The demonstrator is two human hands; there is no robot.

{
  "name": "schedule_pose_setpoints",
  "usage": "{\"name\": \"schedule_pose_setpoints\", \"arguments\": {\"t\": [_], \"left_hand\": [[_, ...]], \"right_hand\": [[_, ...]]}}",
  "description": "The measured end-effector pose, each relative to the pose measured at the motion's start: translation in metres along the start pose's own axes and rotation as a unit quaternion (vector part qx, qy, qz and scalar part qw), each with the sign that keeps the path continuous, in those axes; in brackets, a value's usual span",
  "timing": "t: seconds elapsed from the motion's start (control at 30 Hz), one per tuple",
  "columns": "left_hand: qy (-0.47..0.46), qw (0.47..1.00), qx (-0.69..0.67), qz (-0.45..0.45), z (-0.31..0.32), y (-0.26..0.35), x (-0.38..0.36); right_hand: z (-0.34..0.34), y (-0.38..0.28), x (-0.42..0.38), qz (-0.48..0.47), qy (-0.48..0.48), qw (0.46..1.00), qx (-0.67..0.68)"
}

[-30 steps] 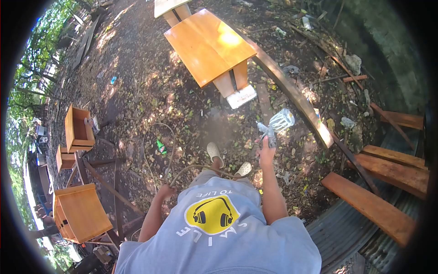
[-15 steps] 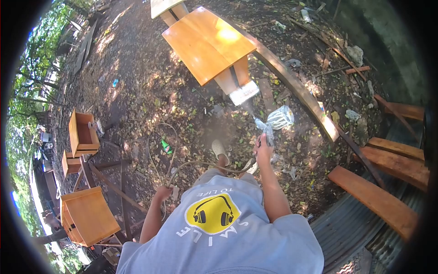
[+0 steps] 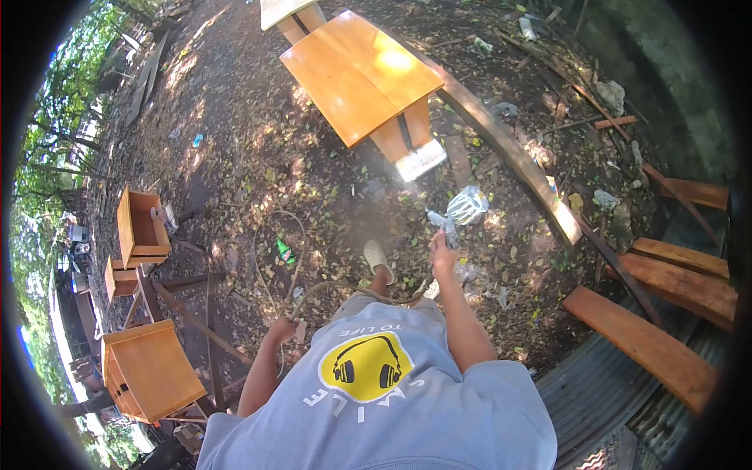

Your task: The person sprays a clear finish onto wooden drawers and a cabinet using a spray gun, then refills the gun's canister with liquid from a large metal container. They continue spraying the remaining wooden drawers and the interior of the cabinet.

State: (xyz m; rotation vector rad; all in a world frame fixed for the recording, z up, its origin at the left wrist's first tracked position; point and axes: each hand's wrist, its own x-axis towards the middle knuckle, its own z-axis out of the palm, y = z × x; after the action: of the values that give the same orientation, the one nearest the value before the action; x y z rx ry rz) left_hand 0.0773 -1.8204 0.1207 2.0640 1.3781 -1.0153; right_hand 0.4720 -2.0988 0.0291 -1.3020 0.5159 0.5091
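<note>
My right hand (image 3: 444,252) is closed round the handle of a spray gun (image 3: 444,225), which carries a clear, streaked cup (image 3: 468,205). A faint mist hangs near its nozzle. Above and left of the gun is a glossy orange-brown wooden cabinet (image 3: 360,74), with white wrapping (image 3: 421,160) at its lower end; gun and cabinet are apart. My left hand (image 3: 282,330) grips a tan hose (image 3: 313,288) that loops over the ground and runs across toward my right hand.
A long beam (image 3: 501,145) runs beside the cabinet. Wooden drawers (image 3: 145,227) and a small cabinet (image 3: 160,368) stand on the left. Stained boards (image 3: 642,345) lie over corrugated metal on the right. A green bottle (image 3: 284,251) lies on the leafy ground.
My right hand and the spray gun have moved slightly left and down, a little farther from the white wrapping. The mist at the nozzle looks fainter. My left hand has barely moved.
</note>
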Motion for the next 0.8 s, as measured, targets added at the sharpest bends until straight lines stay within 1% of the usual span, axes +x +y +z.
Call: {"name": "schedule_pose_setpoints", "arguments": {"t": [0.1,0.2,0.3,0.33,0.37,0.43,0.47,0.57,0.6,0.7,0.77,0.8], "left_hand": [[-0.020,0.999,0.027,-0.001,0.001,-0.004,0.006],[-0.020,1.000,-0.006,-0.005,0.008,-0.013,0.017],[-0.004,1.000,0.020,0.010,0.009,-0.003,0.015],[-0.015,1.000,0.024,0.011,0.011,-0.001,0.018],[-0.022,0.999,0.028,0.009,0.016,0.003,0.021],[-0.037,0.999,0.037,0.007,0.012,0.029,0.012],[-0.040,0.995,0.090,0.033,0.015,0.042,0.014],[-0.024,0.986,0.101,0.128,0.034,0.079,0.028],[0.000,0.989,0.097,0.115,0.032,0.106,0.018],[0.060,0.988,0.051,0.136,0.027,0.159,0.016],[0.048,0.986,0.036,0.154,0.017,0.188,0.010],[0.043,0.985,0.029,0.163,0.013,0.202,0.011]], "right_hand": [[-0.002,-0.015,-0.021,0.000,-0.072,0.995,0.075],[-0.007,-0.041,-0.048,-0.012,-0.122,0.987,0.101],[-0.030,-0.063,-0.063,-0.051,-0.202,0.972,0.107],[-0.042,-0.075,-0.067,-0.055,-0.254,0.959,0.114],[-0.050,-0.087,-0.072,-0.073,-0.240,0.963,0.095],[-0.060,-0.133,-0.100,-0.110,-0.210,0.970,0.056],[-0.076,-0.137,-0.098,-0.121,-0.210,0.970,0.014],[-0.111,-0.139,-0.091,-0.237,-0.113,0.953,-0.151],[-0.119,-0.140,-0.088,-0.256,-0.088,0.952,-0.140],[-0.130,-0.162,-0.081,-0.373,-0.016,0.919,-0.128],[-0.138,-0.189,-0.070,-0.394,-0.015,0.910,-0.132],[-0.143,-0.209,-0.069,-0.383,-0.024,0.911,-0.152]]}}
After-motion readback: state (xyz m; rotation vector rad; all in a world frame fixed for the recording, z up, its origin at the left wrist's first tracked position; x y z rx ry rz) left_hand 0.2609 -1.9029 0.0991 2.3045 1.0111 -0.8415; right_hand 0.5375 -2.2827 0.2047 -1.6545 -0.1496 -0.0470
